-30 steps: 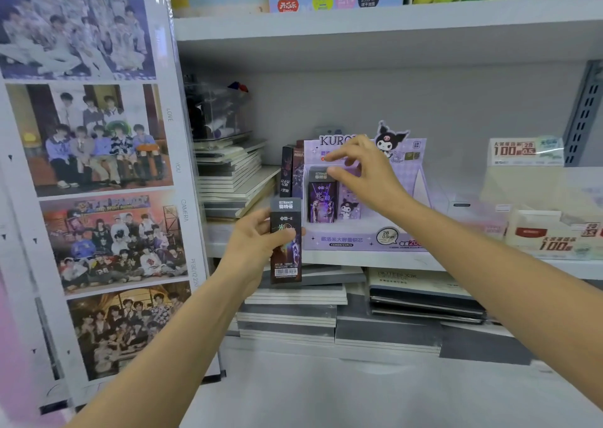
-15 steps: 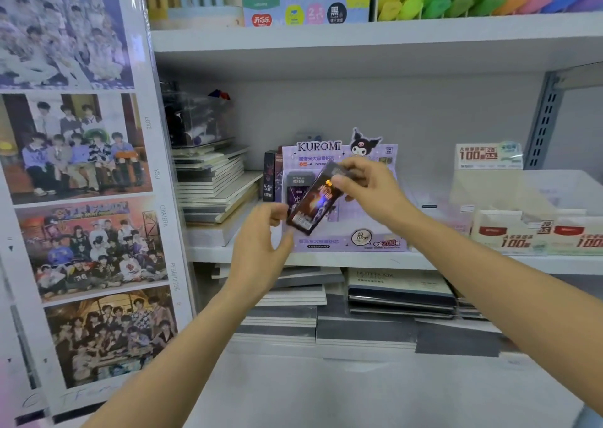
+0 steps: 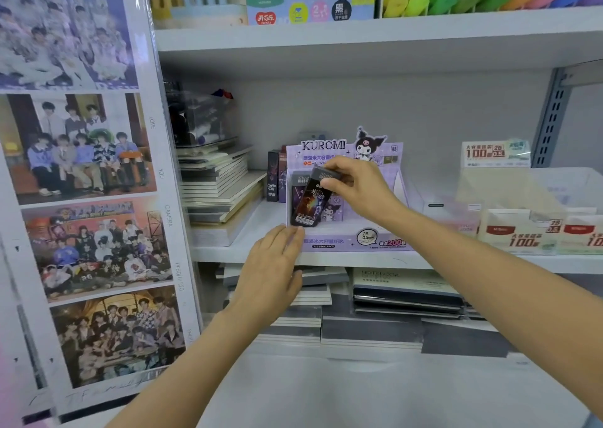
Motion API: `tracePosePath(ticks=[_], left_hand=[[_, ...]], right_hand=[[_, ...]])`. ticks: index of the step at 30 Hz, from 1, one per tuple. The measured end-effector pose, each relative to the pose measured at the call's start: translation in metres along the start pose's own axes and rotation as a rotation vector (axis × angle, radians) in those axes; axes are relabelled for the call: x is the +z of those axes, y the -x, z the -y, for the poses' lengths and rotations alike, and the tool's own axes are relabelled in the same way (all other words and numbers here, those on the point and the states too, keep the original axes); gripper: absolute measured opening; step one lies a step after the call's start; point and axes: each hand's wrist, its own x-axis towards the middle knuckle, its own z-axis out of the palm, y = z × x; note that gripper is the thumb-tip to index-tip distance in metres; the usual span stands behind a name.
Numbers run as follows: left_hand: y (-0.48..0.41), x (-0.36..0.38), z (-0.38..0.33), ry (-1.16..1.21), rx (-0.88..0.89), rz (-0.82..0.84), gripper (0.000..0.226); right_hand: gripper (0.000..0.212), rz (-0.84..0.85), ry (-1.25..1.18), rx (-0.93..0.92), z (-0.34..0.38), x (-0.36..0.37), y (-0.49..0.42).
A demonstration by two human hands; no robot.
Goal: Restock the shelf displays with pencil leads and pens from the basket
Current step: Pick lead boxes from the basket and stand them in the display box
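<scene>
Now that the right hand [image 3: 355, 192] pinches the pack [image 3: 310, 204] mid-frame, the freed, flat left hand [image 3: 274, 264] touches the display [image 3: 352, 243], ready for insertion.

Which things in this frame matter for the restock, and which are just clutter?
In play: dark lead pack, pinched at its top by the right hand; Kuromi display box; left hand at its front corner.
Lying about: notebook stacks; photo posters; clear case.

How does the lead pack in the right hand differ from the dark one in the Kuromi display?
The held lead pack is tilted, pinched by the right hand; the seated dark pack stands upright in the Kuromi display. The held pack shows its barcode; the seated pack is half hidden. Both are dark.
</scene>
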Motion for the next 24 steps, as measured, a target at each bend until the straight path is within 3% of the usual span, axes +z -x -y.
tracePosePath(ticks=[9,12,15,22,24], left_hand=[[-0.001,-0.001,0.001,-0.006,0.013,-0.01,0.064],[-0.001,0.0,0.0,-0.015,0.011,-0.005,0.064],[-0.001,0.002,0.001,-0.015,0.013,-0.014,0.065],[0.001,0.0,-0.001,0.036,0.007,-0.029,0.065],[0.008,0.0,-0.007,0.117,-0.013,-0.097,0.063]], right_hand=[[0.029,0.133,0.303,-0.107,0.018,0.007,-0.028],[0.037,0.067,0.254,-0.103,0.018,0.015,-0.023],[0.028,-0.015,0.22,-0.151,0.011,0.023,-0.009],[0.042,0.014,0.289,-0.111,0.006,0.028,0.004],[0.044,-0.033,0.262,-0.143,0.012,0.024,0.017]])
